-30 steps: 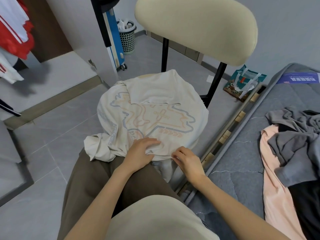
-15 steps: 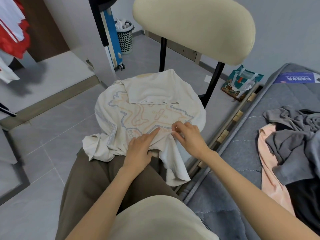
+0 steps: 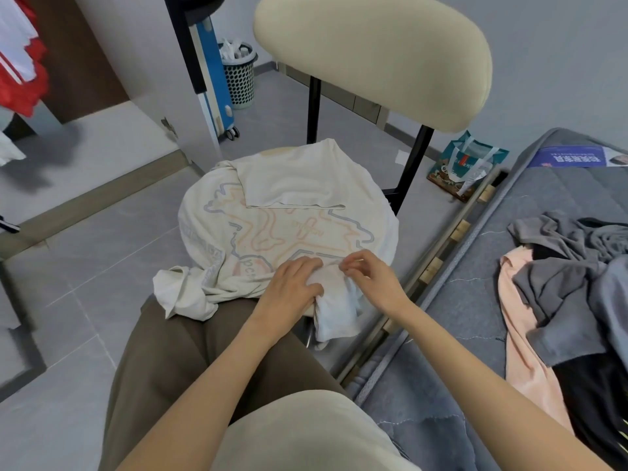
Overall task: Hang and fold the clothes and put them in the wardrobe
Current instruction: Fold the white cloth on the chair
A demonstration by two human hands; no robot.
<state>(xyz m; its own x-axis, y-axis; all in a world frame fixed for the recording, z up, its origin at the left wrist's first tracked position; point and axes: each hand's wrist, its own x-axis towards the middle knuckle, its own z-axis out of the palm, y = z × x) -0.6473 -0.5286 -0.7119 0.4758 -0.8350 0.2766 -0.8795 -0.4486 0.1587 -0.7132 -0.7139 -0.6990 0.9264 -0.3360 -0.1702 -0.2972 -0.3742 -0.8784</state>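
A cream T-shirt with a blue and orange line print lies spread over the round seat of a chair. Its far part is folded back toward me, and a sleeve hangs off the near left. My left hand rests on the shirt's near edge, with the thumb hooked around a fold of cloth that hangs down. My right hand sits right beside it with curled fingers pinching the same edge. On the bed at the right lies a heap of clothes: grey, peach and black.
The open wardrobe is at the far left, with red and white garments hanging inside. A perforated bin and a blue case stand behind the chair. A teal bag lies on the floor by the bed frame. My knee is under the shirt's near edge.
My right hand rose from the seat's front rim onto the shirt, carrying the hem up. Both hands have now drawn back toward the near edge, and the hanging cloth is bunched shorter.
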